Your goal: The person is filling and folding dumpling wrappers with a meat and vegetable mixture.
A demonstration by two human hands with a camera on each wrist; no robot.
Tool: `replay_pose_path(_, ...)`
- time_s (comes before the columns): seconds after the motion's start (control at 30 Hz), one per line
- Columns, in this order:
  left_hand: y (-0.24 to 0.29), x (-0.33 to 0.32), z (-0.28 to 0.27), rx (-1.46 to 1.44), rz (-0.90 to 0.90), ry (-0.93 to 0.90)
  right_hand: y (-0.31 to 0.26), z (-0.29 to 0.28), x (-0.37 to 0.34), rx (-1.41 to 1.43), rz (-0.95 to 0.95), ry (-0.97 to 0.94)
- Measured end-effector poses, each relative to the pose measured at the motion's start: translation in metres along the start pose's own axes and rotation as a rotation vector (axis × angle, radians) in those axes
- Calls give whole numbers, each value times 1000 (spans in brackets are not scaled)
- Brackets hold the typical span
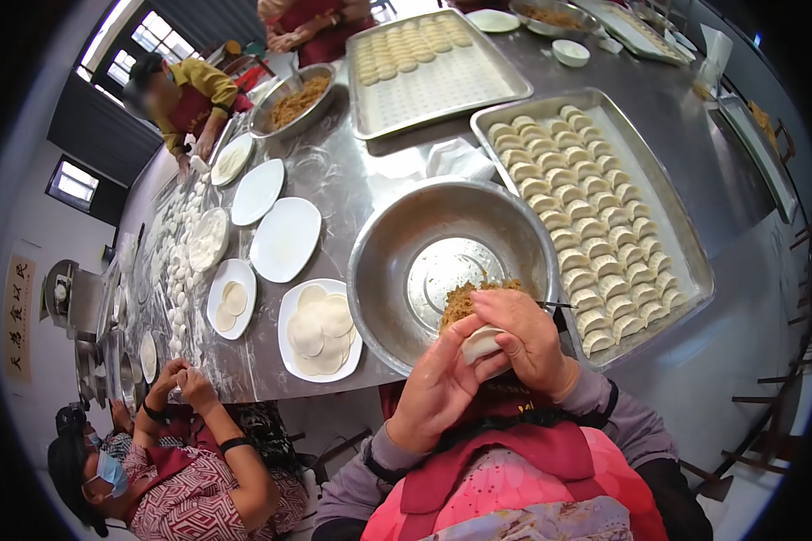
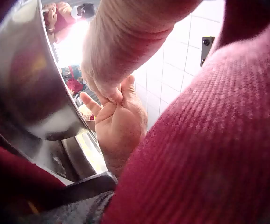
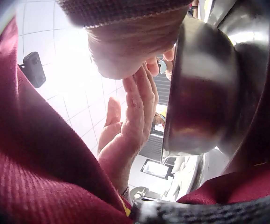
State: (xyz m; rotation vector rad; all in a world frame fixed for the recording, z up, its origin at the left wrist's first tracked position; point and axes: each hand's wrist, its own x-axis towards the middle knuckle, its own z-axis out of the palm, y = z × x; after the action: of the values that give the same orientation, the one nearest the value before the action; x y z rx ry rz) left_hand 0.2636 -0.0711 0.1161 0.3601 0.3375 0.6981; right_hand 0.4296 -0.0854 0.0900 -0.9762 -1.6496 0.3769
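Note:
Just over the near rim of a big steel bowl (image 1: pixel 370 270), both hands meet around a half-folded dumpling (image 1: pixel 484 345). My left hand (image 1: pixel 435 383) cradles it in its fingers from the left. From the right, my right hand (image 1: pixel 534 343) pinches its edge, fingers bent over the left fingertips. Brown filling (image 1: pixel 461 305) lies on the bowl's near side, partly behind the hands. In the left wrist view, my left hand (image 2: pixel 125 42) is close and my right hand (image 2: pixel 122 128) faces it. The right wrist view has my right hand (image 3: pixel 125 56) above my left hand (image 3: pixel 130 116); the dumpling is hidden there.
Right of the bowl, a tray (image 1: pixel 686 261) holds rows of dumplings; another tray (image 1: pixel 442 113) stands behind. A plate of round wrappers (image 1: pixel 320 329) sits left of the bowl. A dark stick (image 1: pixel 558 305) crosses the bowl's right rim. Other people work around the table.

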Motion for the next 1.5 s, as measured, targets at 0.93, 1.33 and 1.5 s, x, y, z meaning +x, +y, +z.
replay_pose_path(0.93, 23, -7, -10, 217, -77, -35, -8, -1, 20, 243, 222, -379)
replay_pose_path(1.33, 26, -5, -21, 274, -174, 18, 1, 2, 33, 187, 137, -605)
replay_pose_path(1.5, 26, -3, -22, 270, -190, 4, -9, 7, 41, 92, 58, -662)
